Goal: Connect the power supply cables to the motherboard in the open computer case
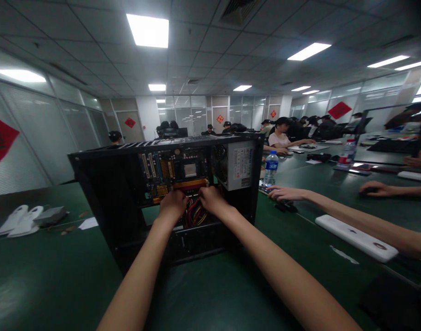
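Red-and-yellow slots: here they are, slim ridged bars (190,185) at frame centre, low on the motherboard (205,161), a hand at either end.
Left hand: this one (173,204) curls in at the left end, fingertips hidden, so I cannot tell if they pinch or press.
Right hand: across the gap (213,198), knuckles bent, tips also out of sight.
Good handling: even, straight pressure looks wise, wrists light (boards hate flexing!), wires nudged clear.
Cables: a soft red, yellow and black tangle (196,214) right between the wrists.
Silver square: smooth, flat metal (190,170) above the slots.
Power supply: boxy grey metal (241,165), upper right of the case.
Computer case: matte black, hard-edged (110,193), open side facing us, mid-frame.
Tabletop: glossy green (59,266), lower left.
Water bottle: clear, blue-capped plastic (271,168), right of centre.
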`<state>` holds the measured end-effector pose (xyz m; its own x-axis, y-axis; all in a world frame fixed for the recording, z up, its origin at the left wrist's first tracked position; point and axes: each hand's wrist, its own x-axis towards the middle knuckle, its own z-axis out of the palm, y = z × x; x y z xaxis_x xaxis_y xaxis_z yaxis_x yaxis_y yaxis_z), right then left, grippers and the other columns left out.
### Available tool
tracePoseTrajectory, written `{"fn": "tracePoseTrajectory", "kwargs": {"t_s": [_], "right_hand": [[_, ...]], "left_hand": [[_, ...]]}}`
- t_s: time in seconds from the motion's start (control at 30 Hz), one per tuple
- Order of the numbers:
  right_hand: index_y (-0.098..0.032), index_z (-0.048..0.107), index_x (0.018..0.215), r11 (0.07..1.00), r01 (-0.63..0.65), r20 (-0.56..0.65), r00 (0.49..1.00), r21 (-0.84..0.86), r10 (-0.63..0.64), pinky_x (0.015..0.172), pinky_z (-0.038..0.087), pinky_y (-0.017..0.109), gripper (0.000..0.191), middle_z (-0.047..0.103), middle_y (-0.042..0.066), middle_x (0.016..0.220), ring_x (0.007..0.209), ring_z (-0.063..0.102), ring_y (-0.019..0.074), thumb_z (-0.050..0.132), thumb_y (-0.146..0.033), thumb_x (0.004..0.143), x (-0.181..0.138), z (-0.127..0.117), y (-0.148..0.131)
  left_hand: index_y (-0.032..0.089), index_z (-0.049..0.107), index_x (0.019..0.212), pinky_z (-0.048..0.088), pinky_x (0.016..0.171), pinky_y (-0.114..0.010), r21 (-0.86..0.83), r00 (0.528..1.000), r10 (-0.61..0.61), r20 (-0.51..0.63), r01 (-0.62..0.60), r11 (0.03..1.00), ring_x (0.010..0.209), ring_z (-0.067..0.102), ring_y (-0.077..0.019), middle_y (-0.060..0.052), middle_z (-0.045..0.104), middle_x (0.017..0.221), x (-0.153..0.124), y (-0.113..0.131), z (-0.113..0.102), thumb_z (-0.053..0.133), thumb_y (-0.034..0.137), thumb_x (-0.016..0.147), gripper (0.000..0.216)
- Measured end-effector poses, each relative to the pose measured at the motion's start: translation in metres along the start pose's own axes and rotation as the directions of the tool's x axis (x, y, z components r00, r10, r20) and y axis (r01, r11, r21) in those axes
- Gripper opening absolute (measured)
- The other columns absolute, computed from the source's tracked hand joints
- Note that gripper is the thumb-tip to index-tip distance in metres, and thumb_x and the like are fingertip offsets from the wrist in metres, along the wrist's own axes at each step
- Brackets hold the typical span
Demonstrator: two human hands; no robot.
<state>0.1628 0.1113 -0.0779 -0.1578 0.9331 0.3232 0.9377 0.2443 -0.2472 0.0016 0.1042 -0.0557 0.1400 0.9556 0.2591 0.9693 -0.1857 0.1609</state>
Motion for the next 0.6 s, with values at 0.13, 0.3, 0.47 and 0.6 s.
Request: {"fn": "tracePoseTrajectory", "kwargs": {"t_s": [0.13,0.3,0.47,0.6], "right_hand": [[-0.015,0.073,0.104,0.999,-0.034,0.002,0.999,-0.016,0.034,0.081,0.049,0.027,0.022,0.073,0.013,0.105,0.102,0.068,0.0238,0.057,-0.023,0.091,0.004,0.001,0.0],[-0.013,0.074,0.105,0.999,-0.026,0.046,0.999,-0.028,0.027,0.081,0.049,0.027,0.025,0.072,0.016,0.107,0.102,0.069,0.0248,0.053,-0.019,0.093,0.0,-0.001,-0.003],[-0.01,0.074,0.106,1.0,-0.019,0.115,0.993,-0.024,0.022,0.081,0.05,0.03,0.027,0.072,0.02,0.106,0.102,0.069,0.0281,0.05,-0.012,0.093,-0.004,-0.007,-0.005],[-0.011,0.074,0.106,1.0,-0.012,0.133,0.991,-0.011,0.014,0.082,0.05,0.029,0.028,0.071,0.02,0.108,0.103,0.069,0.0273,0.049,-0.011,0.093,-0.003,-0.009,-0.004]], "left_hand": [[0.016,0.074,0.101,0.052,0.077,-0.035,0.037,1.0,0.013,0.015,-0.014,0.999,0.097,0.071,-0.0298,-0.017,0.074,0.102,0.002,0.006,0.0,0.05,0.035,0.094,0.031],[0.014,0.074,0.099,0.051,0.081,-0.038,0.094,0.999,0.032,-0.003,-0.032,0.995,0.098,0.071,-0.0319,-0.02,0.074,0.1,-0.005,0.011,0.003,0.044,0.028,0.096,0.033],[0.016,0.074,0.098,0.051,0.08,-0.034,0.114,0.999,0.047,0.016,-0.049,0.992,0.097,0.071,-0.0288,-0.016,0.074,0.099,-0.007,0.012,0.002,0.041,0.028,0.098,0.035],[0.016,0.073,0.097,0.05,0.079,-0.036,0.139,0.999,0.039,0.008,-0.039,0.989,0.095,0.071,-0.0297,-0.017,0.074,0.098,-0.006,0.013,0.002,0.041,0.028,0.098,0.034]]}}
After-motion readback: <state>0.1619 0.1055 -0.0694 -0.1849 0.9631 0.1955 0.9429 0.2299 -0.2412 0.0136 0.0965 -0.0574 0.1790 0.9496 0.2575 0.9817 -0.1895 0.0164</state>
